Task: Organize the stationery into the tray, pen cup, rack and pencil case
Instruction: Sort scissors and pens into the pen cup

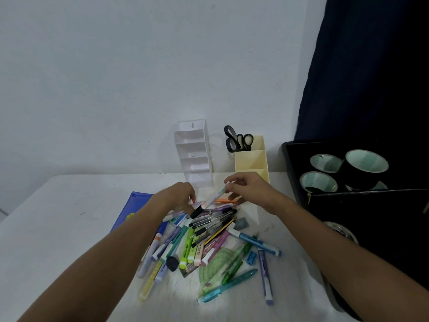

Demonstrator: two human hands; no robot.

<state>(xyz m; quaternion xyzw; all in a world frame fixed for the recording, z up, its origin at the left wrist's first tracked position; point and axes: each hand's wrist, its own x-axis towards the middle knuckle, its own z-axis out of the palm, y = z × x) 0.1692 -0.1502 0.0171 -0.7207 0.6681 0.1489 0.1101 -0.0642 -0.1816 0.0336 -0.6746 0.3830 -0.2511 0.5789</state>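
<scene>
A heap of pens and highlighters (209,238) lies on the white surface (58,228). Over its far edge the right hand (248,189) pinches a white marker with a black cap (210,202) by its upper end, tilted cap-down. Left of that marker the left hand (180,197) reaches into the heap, its grip hidden. Beyond the heap stand the white rack (193,154) and, further right, the cream pen cup (251,159) holding black scissors (236,139).

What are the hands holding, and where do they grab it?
The right hand pinches a white marker near its upper end. The left hand reaches into the pile; its grasp cannot be told.
</scene>
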